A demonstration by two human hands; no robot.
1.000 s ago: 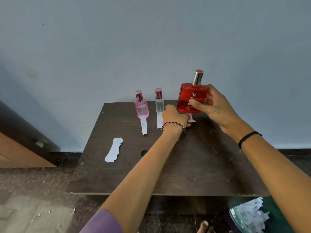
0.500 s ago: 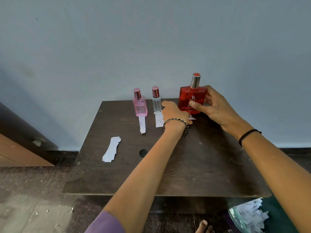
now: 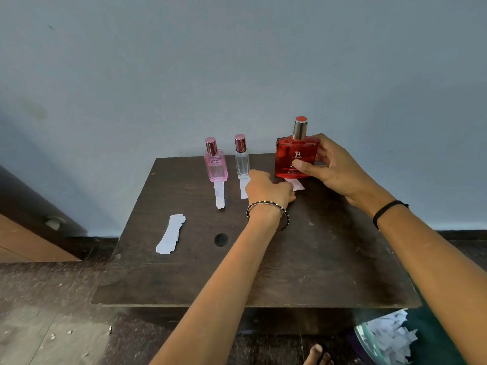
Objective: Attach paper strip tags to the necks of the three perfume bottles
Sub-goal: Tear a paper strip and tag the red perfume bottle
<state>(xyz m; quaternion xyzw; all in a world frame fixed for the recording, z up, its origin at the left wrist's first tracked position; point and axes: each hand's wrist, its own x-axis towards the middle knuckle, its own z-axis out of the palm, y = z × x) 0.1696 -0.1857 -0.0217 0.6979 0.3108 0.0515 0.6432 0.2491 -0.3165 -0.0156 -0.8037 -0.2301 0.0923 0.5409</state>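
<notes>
- right hand [image 3: 336,171] gripping red bottle [image 3: 295,160] upright, w/ its paper strip [image 3: 296,184] poking out underneath
- left hand [image 3: 267,191] pressing that strip, just left of bottle; grip can't tell tbh

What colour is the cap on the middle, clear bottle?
Metallic rose-pink cap on the clear bottle, seen in the head view.

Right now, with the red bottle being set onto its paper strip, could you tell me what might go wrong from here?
1. The right hand holds the red perfume bottle at the table's back edge; a loose grip could tip it.
2. The left hand presses the paper strip beneath the bottle; pulling could tear or crumple it.
3. The left hand sits close to the clear perfume bottle, tall and narrow, so a nudge might topple it.
</notes>
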